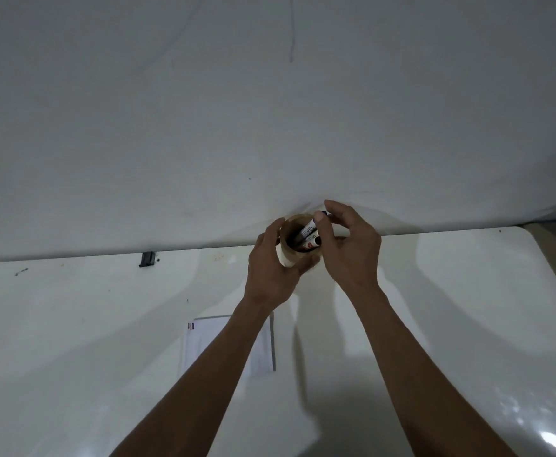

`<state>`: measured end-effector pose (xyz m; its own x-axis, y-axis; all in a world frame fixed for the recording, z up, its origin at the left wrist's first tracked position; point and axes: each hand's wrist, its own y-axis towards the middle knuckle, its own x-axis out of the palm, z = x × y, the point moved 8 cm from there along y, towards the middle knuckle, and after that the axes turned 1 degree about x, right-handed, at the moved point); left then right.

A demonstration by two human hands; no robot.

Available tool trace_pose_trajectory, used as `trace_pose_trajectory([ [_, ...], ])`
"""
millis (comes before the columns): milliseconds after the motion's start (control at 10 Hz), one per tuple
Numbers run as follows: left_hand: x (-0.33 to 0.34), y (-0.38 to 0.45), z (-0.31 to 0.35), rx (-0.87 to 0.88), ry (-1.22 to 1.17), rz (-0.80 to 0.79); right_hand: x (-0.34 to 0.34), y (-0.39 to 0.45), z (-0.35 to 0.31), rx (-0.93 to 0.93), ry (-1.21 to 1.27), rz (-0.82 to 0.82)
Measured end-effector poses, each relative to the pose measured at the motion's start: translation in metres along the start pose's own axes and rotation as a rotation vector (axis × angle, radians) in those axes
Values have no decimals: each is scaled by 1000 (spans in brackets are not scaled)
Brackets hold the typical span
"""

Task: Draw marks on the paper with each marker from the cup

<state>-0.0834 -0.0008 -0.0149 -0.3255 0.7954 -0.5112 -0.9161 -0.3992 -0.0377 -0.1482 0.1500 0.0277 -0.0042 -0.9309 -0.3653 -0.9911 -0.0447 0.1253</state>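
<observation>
Two bare hands up at the far edge of a glossy white table (435,291), pale wall (270,110) rising right behind. Big sweep of tabletop, soft shadows of both arms across it. Nearer the body, a white sheet of paper (200,341) flat on the table, partly under the left forearm, short dark and red marks at its top left corner. Small black clip-like piece (147,259) at the back edge, off to the left, well apart from everything else.

Left hand (270,275) wrapped round a tan paper cup (291,252), fingers curled under and thumb up along the left side, cup tipped so the mouth faces the camera. Right hand (349,245) just beside it, thumb and fingers pinching the top end of a white-barrelled marker (309,229), lower end down inside the cup. Second marker (311,244) lying alongside in the cup, dark cap at the rim, a red spot on the barrel. Further markers deep in the cup too dark to count.
</observation>
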Motion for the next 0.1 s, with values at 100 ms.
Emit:
trace_pose_trajectory([
  [100,-2,-2,-4,-36,8,20,-9,0,2,47,44,16],
])
